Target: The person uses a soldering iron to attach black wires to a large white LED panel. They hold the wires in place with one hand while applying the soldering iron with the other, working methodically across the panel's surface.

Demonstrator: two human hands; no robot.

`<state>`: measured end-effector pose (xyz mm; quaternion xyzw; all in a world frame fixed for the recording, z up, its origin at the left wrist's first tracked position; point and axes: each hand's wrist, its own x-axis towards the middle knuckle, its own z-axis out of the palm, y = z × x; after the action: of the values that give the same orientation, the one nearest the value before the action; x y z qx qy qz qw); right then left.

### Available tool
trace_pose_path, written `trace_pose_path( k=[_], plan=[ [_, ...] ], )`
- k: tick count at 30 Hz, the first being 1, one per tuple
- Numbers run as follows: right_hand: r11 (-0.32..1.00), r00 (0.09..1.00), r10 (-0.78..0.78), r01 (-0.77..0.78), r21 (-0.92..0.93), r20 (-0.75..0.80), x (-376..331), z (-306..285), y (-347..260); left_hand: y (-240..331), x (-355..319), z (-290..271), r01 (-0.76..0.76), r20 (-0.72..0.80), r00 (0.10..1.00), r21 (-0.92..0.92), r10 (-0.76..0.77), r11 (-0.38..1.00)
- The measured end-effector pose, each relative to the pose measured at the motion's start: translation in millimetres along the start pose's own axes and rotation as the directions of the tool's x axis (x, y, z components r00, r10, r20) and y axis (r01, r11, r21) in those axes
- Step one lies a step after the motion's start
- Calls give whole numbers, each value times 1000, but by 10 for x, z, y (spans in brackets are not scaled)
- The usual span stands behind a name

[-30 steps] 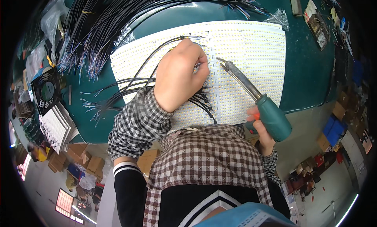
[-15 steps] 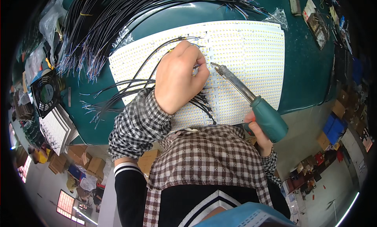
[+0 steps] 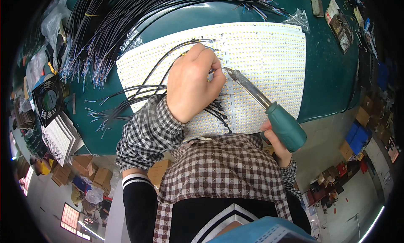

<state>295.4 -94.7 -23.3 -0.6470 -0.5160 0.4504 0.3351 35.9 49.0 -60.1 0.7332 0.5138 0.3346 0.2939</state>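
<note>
White LED boards (image 3: 277, 75) dotted with rows of small yellow-white chips lie stacked before me on the green table. My left hand (image 3: 194, 83) rests over their middle, thumb and forefinger pinched on a cable's thin wire end, mostly hidden by the fingers. In my right hand (image 3: 277, 143) is a soldering iron (image 3: 256, 93) with a green handle, its tip close to my left fingertips at the board's middle column. Several short black cables (image 3: 158, 66) run from that column leftward, some passing under my left hand and sleeve.
A large bundle of black cables (image 3: 139, 11) with bared coloured ends spreads along the table's far left. A small black fan (image 3: 48, 99) and stacked white boards (image 3: 63, 136) sit at the left edge. A worn solder-stained block (image 3: 338, 30) lies at far right.
The soldering iron has shifted slightly left, bringing its tip closer to my left fingertips. My left hand has stayed almost in place.
</note>
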Motion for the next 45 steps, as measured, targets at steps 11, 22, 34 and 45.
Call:
trace_pose_path(
  k=[11, 22, 34, 45],
  plan=[
    [1000, 1000, -18, 18, 6, 0, -43, -16, 58, 26, 10, 7, 25, -4, 1000, -50, -25, 998],
    [999, 1000, -24, 24, 44, -1, -27, -25, 58, 22, -2, -20, -5, 1, 1000, -18, 5, 1000],
    [989, 997, -58, 64, 131, -53, 32, 21, -88, 255, -368, -315, 193, 172, 966, 9, -191, 981],
    [993, 998, -57, 57, 103, -11, -14, -64, -3, 228, -372, -277, 163, 196, 966, 35, -167, 986]
  ],
)
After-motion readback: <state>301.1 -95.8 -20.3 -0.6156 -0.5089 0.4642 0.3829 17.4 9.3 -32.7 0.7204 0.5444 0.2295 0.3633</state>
